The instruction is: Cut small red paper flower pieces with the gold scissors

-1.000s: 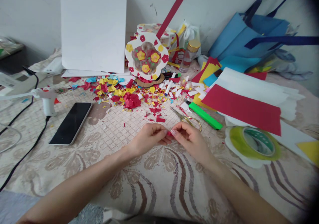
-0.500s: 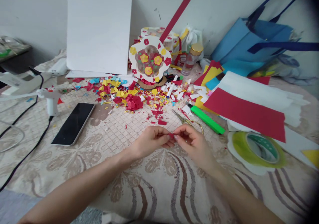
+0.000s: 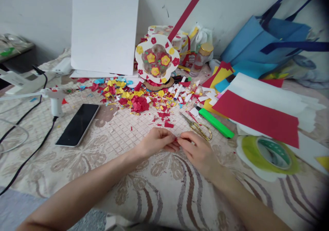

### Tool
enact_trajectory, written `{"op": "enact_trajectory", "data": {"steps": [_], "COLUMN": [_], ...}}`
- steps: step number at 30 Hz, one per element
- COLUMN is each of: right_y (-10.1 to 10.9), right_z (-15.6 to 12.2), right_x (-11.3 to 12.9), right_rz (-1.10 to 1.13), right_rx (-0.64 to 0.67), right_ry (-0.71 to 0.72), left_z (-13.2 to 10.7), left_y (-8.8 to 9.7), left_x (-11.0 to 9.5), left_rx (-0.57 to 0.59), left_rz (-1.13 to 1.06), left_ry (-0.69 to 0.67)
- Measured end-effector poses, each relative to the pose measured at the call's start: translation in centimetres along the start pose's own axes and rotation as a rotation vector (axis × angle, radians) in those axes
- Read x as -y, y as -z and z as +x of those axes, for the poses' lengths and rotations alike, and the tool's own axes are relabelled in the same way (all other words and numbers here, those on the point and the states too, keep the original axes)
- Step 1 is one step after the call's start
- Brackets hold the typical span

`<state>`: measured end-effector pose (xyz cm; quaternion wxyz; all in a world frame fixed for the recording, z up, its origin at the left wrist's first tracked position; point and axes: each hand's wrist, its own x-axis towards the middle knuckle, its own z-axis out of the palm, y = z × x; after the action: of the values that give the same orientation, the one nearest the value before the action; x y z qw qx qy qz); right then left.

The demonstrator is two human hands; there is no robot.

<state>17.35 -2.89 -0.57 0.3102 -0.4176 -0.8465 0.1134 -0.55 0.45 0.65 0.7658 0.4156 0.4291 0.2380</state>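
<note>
Between my fingertips shows a tiny bit of red paper point(image 3: 176, 139), mostly hidden by the fingers. My left hand point(image 3: 158, 142) pinches it from the left, thumb against the bent fingers. From the other side my right hand point(image 3: 196, 148) meets it, thumb and forefinger pressed together. Just beyond the right hand lie gold-handled scissors point(image 3: 196, 125), blades pointing away to the left. Farther off, a heap of cut paper scraps point(image 3: 140, 103) in red, yellow, blue and white spreads below a white flower-shaped panel point(image 3: 157, 59) decorated with paper flowers.
A green utility knife point(image 3: 216, 123), red paper sheet point(image 3: 257, 118) and tape roll point(image 3: 269, 155) lie on the right. To the left are a black-screened phone point(image 3: 78, 124) and a white glue gun point(image 3: 56, 102) with its cord. A white board point(image 3: 104, 32) leans on the wall.
The fingers of my right hand have shifted, and less of the red paper shows between the hands. The whole view has moved slightly.
</note>
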Motion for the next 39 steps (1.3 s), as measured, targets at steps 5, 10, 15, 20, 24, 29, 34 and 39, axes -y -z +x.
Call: {"op": "enact_trajectory", "data": {"steps": [5,10,15,20,24,29,34,39], "right_y": [0.6,0.8,0.8,0.4,0.5,0.8,0.4,0.2], "right_z": [0.7,0.9,0.9,0.9,0.8,0.8,0.5,0.4], "right_x": [0.4,0.4,0.4,0.4,0.2,0.1,0.3,0.8], "right_rz": [0.369,0.523,0.599,0.695,0.688,0.659,0.582,0.501], "right_rx": [0.017,0.133,0.259,0.14,0.104,0.083,0.035,-0.034], "right_ry": [-0.351,-0.534,-0.544,-0.64,-0.64,-0.487,-0.487,-0.479], "left_z": [-0.2,-0.7,-0.6,0.1,0.3,0.3,0.2,0.2], "left_y": [-0.2,-0.4,-0.2,0.1,0.2,0.3,0.2,0.1], "left_x": [-0.1,0.1,0.6,0.6,0.3,0.1,0.2,0.5], "left_rx": [-0.001,0.002,-0.015,0.009,0.031,0.007,0.04,0.017], "left_rz": [0.118,0.277,0.479,0.257,0.103,0.136,0.13,0.118], "left_ry": [-0.053,-0.156,-0.223,-0.175,-0.104,-0.083,-0.095,-0.161]}}
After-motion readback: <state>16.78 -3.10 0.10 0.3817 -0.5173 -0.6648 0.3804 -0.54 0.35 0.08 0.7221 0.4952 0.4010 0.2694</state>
